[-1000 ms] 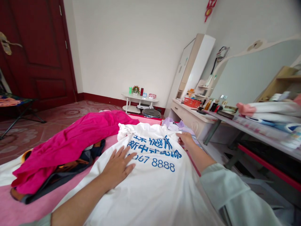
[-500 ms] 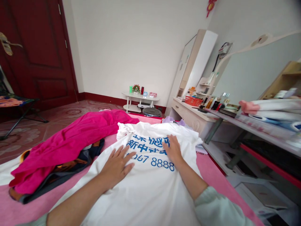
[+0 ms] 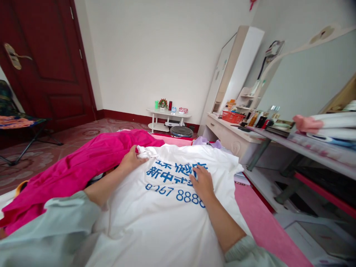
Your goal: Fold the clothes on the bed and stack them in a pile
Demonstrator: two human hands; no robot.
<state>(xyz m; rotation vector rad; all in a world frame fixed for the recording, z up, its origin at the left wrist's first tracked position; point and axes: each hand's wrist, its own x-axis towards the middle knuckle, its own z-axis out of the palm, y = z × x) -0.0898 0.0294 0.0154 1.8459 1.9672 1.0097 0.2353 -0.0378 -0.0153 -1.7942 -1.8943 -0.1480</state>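
A white T-shirt with blue printed characters and digits lies spread over a pink surface. At its upper left, my left hand is closed on the bunched sleeve area, its fingertips partly hidden. My right hand rests flat on the print at the right, fingers apart and holding nothing. Left of the shirt, a bright pink garment lies heaped over darker clothing, close beside my left forearm.
Purple clothing lies beyond the shirt's top edge. On the right stand a white dresser with a red basket and bottles, and a grey shelf table. A small white table stands by the far wall.
My left hand has moved from the middle-left of the shirt up to its upper left corner and closed on the cloth. My right hand has stayed nearly in place on the print.
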